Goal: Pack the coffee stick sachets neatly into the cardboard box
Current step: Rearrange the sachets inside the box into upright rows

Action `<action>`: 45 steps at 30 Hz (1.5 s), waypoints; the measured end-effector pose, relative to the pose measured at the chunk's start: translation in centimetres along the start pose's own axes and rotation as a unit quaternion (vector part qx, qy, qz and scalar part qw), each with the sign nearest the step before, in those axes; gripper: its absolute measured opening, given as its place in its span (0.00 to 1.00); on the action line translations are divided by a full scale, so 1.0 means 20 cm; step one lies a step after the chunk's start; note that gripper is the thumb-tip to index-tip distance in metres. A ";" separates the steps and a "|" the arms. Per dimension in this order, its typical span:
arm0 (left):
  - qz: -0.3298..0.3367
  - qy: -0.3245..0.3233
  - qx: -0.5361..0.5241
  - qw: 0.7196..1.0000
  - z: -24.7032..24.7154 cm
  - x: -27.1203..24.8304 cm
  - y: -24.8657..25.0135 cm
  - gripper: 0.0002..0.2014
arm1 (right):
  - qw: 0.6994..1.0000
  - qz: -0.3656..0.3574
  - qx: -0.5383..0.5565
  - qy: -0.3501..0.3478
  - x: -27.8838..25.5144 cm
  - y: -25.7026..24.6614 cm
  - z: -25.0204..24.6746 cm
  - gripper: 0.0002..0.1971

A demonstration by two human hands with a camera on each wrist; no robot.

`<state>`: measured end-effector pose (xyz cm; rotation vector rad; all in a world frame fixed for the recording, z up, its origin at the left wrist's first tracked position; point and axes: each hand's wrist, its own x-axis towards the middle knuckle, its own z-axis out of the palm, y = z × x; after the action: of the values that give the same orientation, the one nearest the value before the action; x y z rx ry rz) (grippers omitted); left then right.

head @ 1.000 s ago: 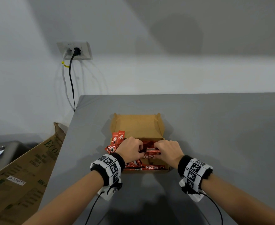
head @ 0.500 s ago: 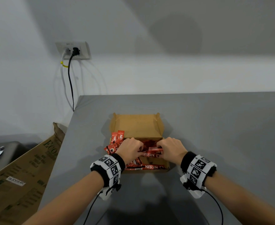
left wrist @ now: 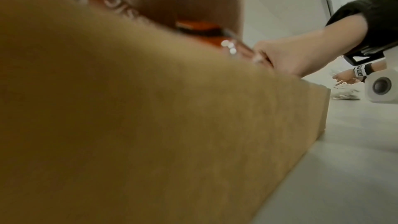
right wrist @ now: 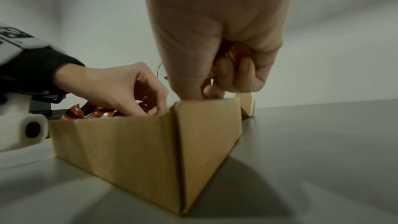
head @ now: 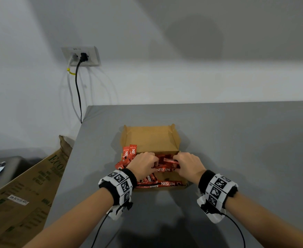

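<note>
An open cardboard box (head: 151,138) sits on the grey table, its lid flap lying back. Red coffee stick sachets (head: 166,170) fill it in a loose heap, and a few sachets (head: 129,153) stick up over its left wall. My left hand (head: 143,164) reaches into the box from the left, fingers curled round sachets. My right hand (head: 187,163) grips a bundle of sachets at the right side; in the right wrist view the red sachets (right wrist: 233,54) show inside its curled fingers (right wrist: 241,72). The box wall (left wrist: 150,125) fills the left wrist view.
The grey table (head: 236,140) ends at a left edge beside a leaning brown carton (head: 21,194). A wall socket (head: 80,56) with cables hangs above the far left corner. Another person's hand (left wrist: 349,77) and a white speaker (left wrist: 381,88) show far off in the left wrist view.
My right hand has slid a little to the right along the sachets, widening the gap between the two hands. The left hand has stayed in place.
</note>
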<state>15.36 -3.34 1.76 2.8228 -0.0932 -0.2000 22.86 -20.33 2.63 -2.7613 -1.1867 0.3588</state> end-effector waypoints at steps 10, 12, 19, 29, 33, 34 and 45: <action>-0.001 0.024 -0.034 0.999 0.03 0.00 -0.02 0.07 | 0.996 0.026 0.080 0.008 0.00 0.04 0.00 0.16; -0.003 0.023 -0.032 0.999 0.03 0.01 -0.03 0.07 | 0.996 0.035 0.087 0.004 0.01 0.05 0.00 0.20; 0.003 0.019 -0.015 1.000 0.04 0.01 -0.03 0.08 | 0.988 0.057 0.139 0.031 0.01 0.06 0.04 0.18; 0.039 0.050 0.052 0.997 0.05 0.02 -0.01 0.08 | 0.992 0.051 0.110 0.018 0.02 0.08 0.03 0.24; 0.037 0.052 0.056 0.996 0.05 0.01 -0.01 0.08 | 0.994 0.041 0.098 0.015 0.01 0.08 0.01 0.26; 0.038 0.055 0.056 0.996 0.05 0.01 -0.01 0.08 | 0.994 0.036 0.097 0.021 0.01 0.08 0.00 0.27; 0.032 0.140 -0.005 0.990 -0.01 -0.03 0.01 0.10 | 0.954 -0.054 0.294 0.010 0.00 0.06 -0.04 0.03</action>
<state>14.83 -3.47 2.20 2.8009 -0.1187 0.2105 23.84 -21.09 3.17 -2.1734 -1.0113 0.5627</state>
